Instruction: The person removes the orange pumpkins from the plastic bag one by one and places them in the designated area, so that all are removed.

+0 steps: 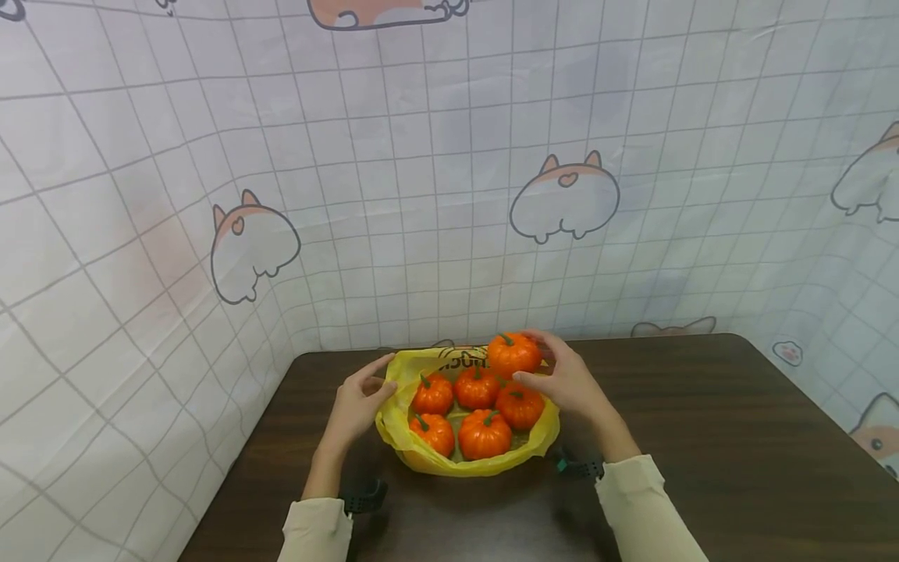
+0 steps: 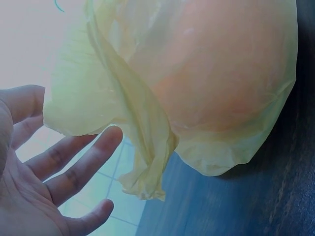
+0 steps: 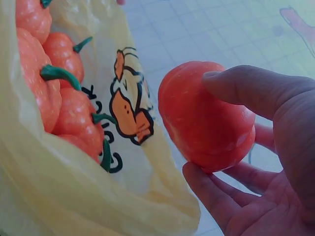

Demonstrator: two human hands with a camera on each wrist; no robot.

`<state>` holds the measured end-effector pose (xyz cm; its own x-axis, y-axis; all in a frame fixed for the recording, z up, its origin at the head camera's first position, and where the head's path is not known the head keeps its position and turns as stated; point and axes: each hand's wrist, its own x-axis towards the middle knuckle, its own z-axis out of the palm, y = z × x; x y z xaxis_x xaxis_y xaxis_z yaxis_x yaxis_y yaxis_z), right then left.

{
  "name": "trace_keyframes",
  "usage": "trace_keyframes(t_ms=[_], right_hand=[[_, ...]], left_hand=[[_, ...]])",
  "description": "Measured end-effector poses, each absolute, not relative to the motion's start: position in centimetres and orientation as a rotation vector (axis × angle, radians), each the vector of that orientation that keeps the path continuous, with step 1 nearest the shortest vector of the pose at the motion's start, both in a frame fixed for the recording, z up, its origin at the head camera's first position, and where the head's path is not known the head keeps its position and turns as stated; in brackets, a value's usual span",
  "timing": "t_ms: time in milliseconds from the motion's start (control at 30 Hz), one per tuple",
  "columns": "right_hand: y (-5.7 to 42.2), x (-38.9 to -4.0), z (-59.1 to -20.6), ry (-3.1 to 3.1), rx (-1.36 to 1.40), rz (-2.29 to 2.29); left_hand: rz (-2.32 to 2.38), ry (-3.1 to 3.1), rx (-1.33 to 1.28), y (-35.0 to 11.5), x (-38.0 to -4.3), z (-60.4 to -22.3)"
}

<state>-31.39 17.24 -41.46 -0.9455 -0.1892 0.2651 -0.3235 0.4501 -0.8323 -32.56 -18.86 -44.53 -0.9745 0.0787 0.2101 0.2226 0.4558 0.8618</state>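
Observation:
My right hand holds a small orange pumpkin above the back right rim of a yellow plastic bag. In the right wrist view the thumb lies on one side of that pumpkin and the fingertips on the other. Inside the wide-mouthed bag sit several more orange pumpkins with green stems. My left hand is at the bag's left rim, its fingers spread and fairly straight. From the left wrist, the bag's thin edge covers one fingertip; whether it is pinched is unclear.
The bag rests on a dark wooden table, whose surface extends to the right. Behind and to the left hangs a white gridded sheet with cartoon dogs. A printed cartoon figure shows on the bag's inside.

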Motion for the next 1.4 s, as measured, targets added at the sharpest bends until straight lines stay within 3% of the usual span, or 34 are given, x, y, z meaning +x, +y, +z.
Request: trace_keyframes(t_ms=[1400], right_hand=[[23.1,-32.6,-43.2,-2.477,0.219,1.641]], left_hand=[[-1.591,-2.573,-0.303,-18.9,-32.8,-44.7]])
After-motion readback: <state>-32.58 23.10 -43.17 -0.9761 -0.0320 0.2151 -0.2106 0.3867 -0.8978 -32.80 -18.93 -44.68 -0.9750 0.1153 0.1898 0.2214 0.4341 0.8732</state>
